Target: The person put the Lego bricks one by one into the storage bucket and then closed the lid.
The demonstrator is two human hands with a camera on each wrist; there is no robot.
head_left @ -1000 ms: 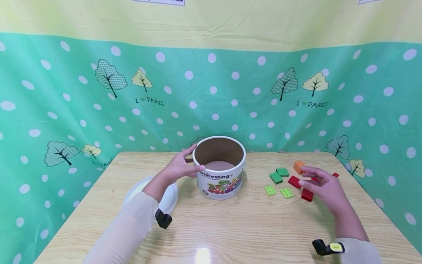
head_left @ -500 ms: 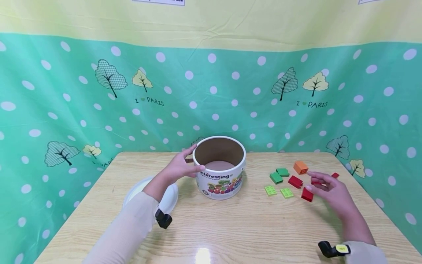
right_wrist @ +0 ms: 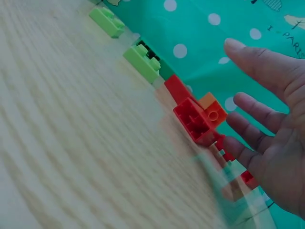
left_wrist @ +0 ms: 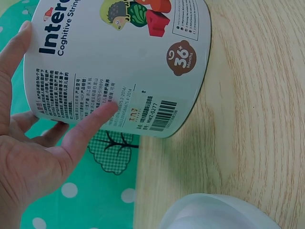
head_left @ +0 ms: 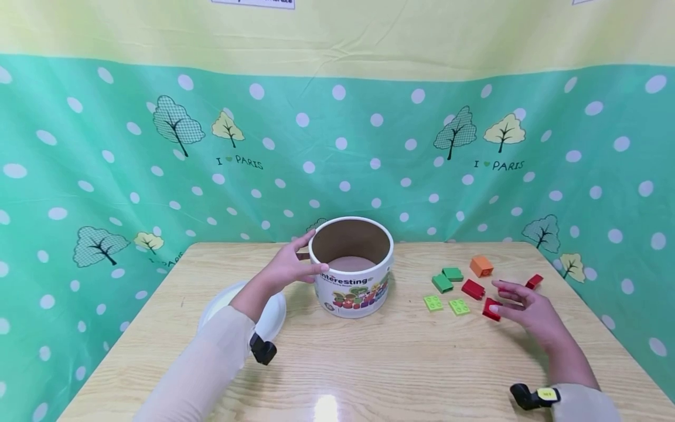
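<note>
A white bucket (head_left: 354,299) with a brown inside and "Interesting" on its label stands mid-table. My left hand (head_left: 287,266) rests against its left side, thumb straight on the label, index finger at the rim; the other fingers are partly hidden. My right hand (head_left: 529,310) hovers over the red bricks, its thumb over one red brick (head_left: 491,309). In the right wrist view, thumb and fingers are spread apart with nothing held. Another red brick (head_left: 473,289) lies left of the hand, a third red brick (head_left: 534,282) beyond it. One more is mostly covered by the fingers.
Behind the red ones is an orange brick (head_left: 481,266). Dark green bricks (head_left: 442,283) and light green bricks (head_left: 459,307) lie between them and the bucket. A round white lid-like piece (head_left: 275,316) is partly under the left forearm. A patterned green cloth (head_left: 337,152) hangs behind.
My right hand has drawn back from the orange brick, moving right and slightly toward me to the red bricks. The left hand and the bucket have stayed put.
</note>
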